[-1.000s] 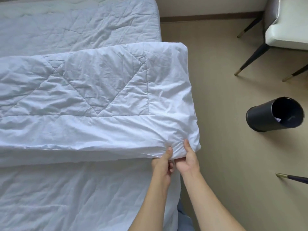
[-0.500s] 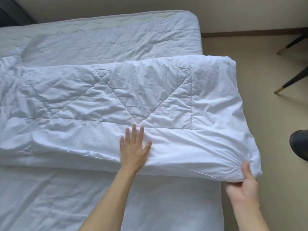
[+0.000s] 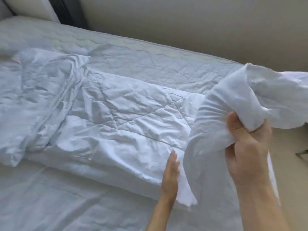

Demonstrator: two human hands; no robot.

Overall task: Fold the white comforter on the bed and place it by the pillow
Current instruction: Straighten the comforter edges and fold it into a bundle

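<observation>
The white quilted comforter (image 3: 116, 117) lies as a long folded band across the bed (image 3: 150, 60). Its right end is lifted off the mattress and curls over towards the left. My right hand (image 3: 246, 147) grips that raised end in a bunched fistful, held up near the camera. My left hand (image 3: 170, 174) is flat and edge-on, fingers straight, pressed against the comforter at the bend where the lifted part rises. The comforter's left end is rumpled. A white pillow (image 3: 5, 15) shows only as a blurred corner at the top left.
A beige wall (image 3: 183, 22) runs behind the bed's far edge, with a dark curtain strip (image 3: 66, 12) at the top left. Beige floor (image 3: 291, 172) shows at the right, with a dark chair leg (image 3: 301, 153).
My right hand has raised the comforter's right end and carried it leftward over the band. My left hand slid right from the band's middle to the bend. The view swung left.
</observation>
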